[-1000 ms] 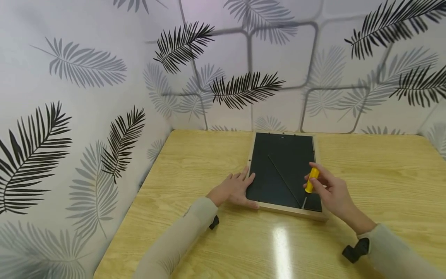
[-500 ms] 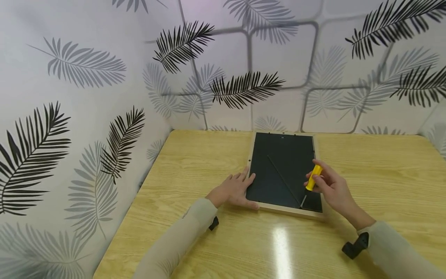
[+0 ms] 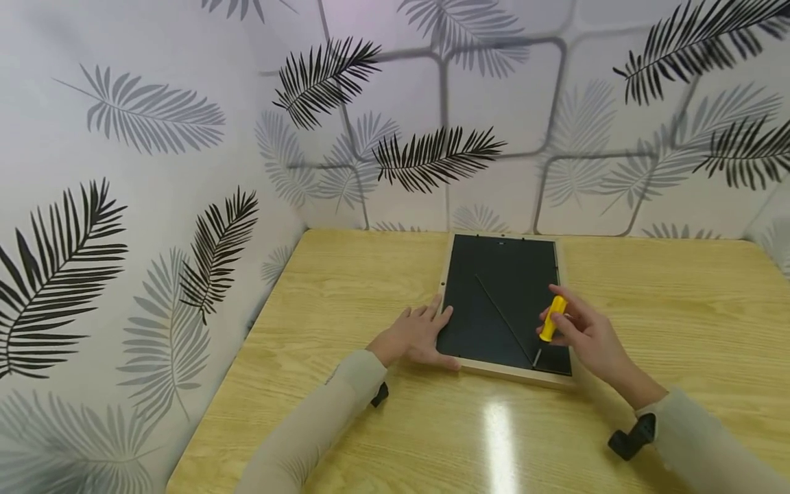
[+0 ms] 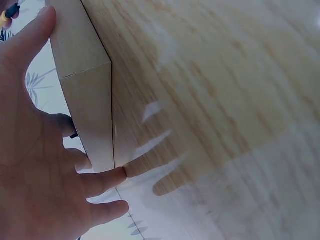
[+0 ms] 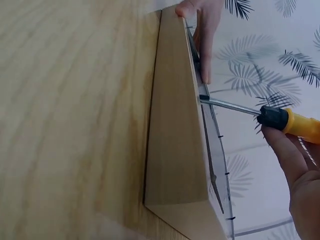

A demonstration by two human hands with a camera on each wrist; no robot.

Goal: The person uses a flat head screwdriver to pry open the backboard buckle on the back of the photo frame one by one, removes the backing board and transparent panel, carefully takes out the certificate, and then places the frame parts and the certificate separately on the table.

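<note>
A wooden picture frame [image 3: 503,371] lies back up on the table, with a black backing board [image 3: 503,274] inside its rim. My left hand [image 3: 426,336] rests spread on the frame's near left corner, thumb along the near side. In my right hand [image 3: 586,336] is a screwdriver [image 3: 553,319], gripped by its yellow handle. Its metal shaft [image 5: 232,105] slants down to the frame's near edge. In the right wrist view, the tip meets a small black tab [image 5: 204,98] at the inner rim. A thin dark strip [image 3: 503,317] runs diagonally across the board.
Small dark tabs [image 3: 523,239] dot the frame's far and side rims. The wood-grain table [image 3: 364,274] reaches back to a wall [image 3: 395,192] with a leaf pattern, and another wall [image 3: 154,206] stands on the left.
The screwdriver's handle tilted to the right half a second ago and now stands more upright again. Its tip stays near the same spot. My left hand has held still.
</note>
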